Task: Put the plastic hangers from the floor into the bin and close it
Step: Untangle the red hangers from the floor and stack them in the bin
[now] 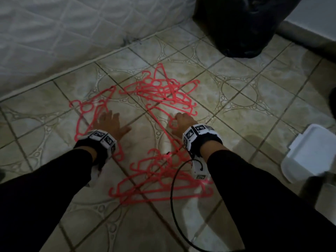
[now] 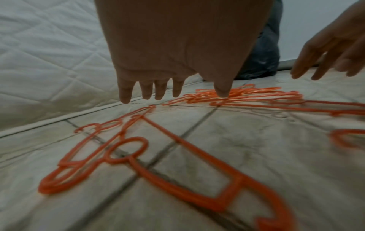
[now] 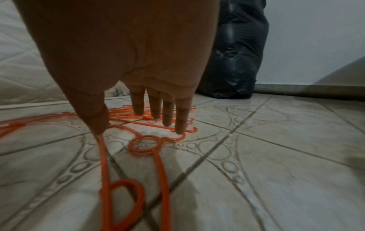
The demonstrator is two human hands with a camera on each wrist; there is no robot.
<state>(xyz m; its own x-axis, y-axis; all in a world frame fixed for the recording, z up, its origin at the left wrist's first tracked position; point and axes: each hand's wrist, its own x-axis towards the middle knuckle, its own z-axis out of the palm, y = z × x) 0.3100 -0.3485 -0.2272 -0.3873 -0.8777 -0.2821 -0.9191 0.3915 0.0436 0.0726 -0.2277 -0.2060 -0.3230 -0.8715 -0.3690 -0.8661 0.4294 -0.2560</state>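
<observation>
Several pink-orange plastic hangers lie scattered on the tiled floor: a far pile (image 1: 160, 90), a few at the left (image 1: 87, 113) and a near pile (image 1: 160, 179) between my forearms. My left hand (image 1: 112, 121) hovers spread and flat over the left hangers (image 2: 128, 150), holding nothing. My right hand (image 1: 179, 122) reaches down with straight fingers (image 3: 168, 115). Its thumb and fingertips touch a hanger with a ring neck (image 3: 145, 144). No finger curls round it. A white plastic bin (image 1: 309, 155) stands at the right edge, partly cut off.
A full black plastic bag (image 1: 241, 28) stands at the back right against the wall. A quilted white mattress (image 1: 54, 33) runs along the back left. A black cable (image 1: 172, 193) hangs from my right wrist over the near hangers.
</observation>
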